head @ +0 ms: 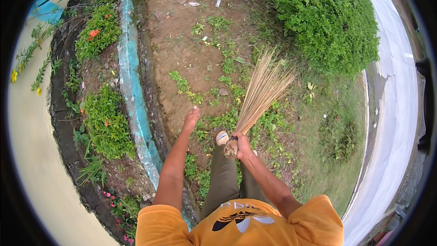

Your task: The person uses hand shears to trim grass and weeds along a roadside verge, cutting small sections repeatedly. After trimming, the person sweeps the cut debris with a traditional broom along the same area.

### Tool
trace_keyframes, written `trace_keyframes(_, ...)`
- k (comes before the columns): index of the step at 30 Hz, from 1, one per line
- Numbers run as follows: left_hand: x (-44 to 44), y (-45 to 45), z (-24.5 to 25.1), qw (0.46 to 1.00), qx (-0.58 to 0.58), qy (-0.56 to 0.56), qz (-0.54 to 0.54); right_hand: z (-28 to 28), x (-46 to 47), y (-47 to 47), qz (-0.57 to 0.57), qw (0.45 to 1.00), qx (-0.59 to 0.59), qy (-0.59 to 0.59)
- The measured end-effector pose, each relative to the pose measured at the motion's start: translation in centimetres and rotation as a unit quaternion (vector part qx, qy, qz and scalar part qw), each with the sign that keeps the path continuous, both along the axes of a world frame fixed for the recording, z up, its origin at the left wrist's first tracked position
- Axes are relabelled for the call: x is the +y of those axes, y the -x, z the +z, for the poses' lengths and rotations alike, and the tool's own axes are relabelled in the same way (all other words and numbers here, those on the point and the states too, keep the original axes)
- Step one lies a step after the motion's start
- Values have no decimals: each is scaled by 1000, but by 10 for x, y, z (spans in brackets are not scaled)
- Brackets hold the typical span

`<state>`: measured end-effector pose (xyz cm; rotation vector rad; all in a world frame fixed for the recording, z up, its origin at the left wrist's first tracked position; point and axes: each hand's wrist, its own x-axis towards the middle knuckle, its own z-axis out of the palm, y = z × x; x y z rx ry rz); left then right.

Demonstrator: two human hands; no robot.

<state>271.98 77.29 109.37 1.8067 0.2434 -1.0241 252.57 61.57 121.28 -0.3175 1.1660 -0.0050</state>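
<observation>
My right hand [243, 146] grips a stick broom [260, 95] by its bound end, near my legs. Its thin tan bristles fan out ahead, over low green weeds [235, 90]. Part of a dark band shows beside my fingers. Out in front over the bare soil [186, 51] is my left hand [191, 120], its fingers pointing forward. A small white spot shows at its fingertips; whether that is a nail or a held scrap is unclear. One sandalled foot [222, 138] shows below the broom, and the other is mostly hidden behind my right wrist.
A turquoise-painted low wall [131, 85] runs along the left, with flowering shrubs [106, 123] beyond it. A large green bush [327, 20] stands at the front right. Grass [327, 171] reaches a curbed road [396, 109]. Litter, including a pale wrapper [218, 3], dots the soil.
</observation>
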Motion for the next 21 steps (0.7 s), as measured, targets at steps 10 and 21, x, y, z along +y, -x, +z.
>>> trace_keyframes(10, -1, -29, 17, 1000, 12, 17, -24, -84, -78, -79, 12, 998, 34, -60)
trace_keyframes(21, 3, -67, 32, 996, 81, -26, 33, -33, -12, -149, 54, 970, -91, -218)
